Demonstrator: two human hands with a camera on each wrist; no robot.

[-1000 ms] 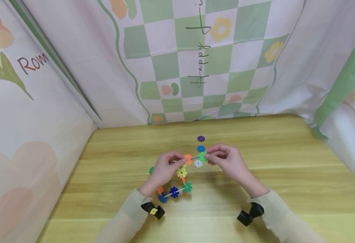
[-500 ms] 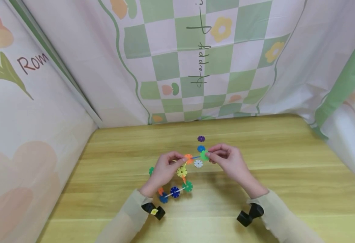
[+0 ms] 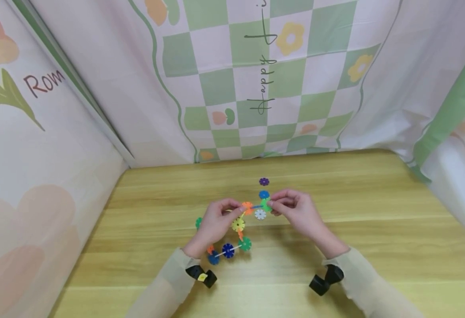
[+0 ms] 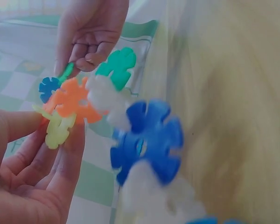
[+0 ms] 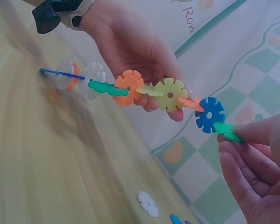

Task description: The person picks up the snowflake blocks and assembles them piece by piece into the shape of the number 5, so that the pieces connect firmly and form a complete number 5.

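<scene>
A chain of interlocking plastic snowflake discs hangs between the hands above the table. In the head view the left hand (image 3: 215, 223) pinches the chain around its yellow disc (image 5: 171, 94) and orange disc (image 3: 247, 208); which one bears the grip is partly hidden. Between thumb and fingertips, the right hand (image 3: 301, 212) holds the bright green disc (image 5: 228, 132) at the chain's end. That disc meets a blue disc (image 5: 210, 115) edge to slot. Toward the person, the chain curves down through a green disc (image 3: 245, 244) and a dark blue disc (image 3: 228, 251). The left hand covers part of it.
Loose discs lie beyond the chain on the wooden table (image 3: 375, 221): a white disc (image 3: 260, 214), a blue disc (image 3: 264, 194) and a purple disc (image 3: 264, 181). A checked curtain (image 3: 252, 88) borders the table's far edge.
The right hand and the bright green disc shift slightly right, then back left. The chain's lower discs sway a little. The left hand keeps its hold.
</scene>
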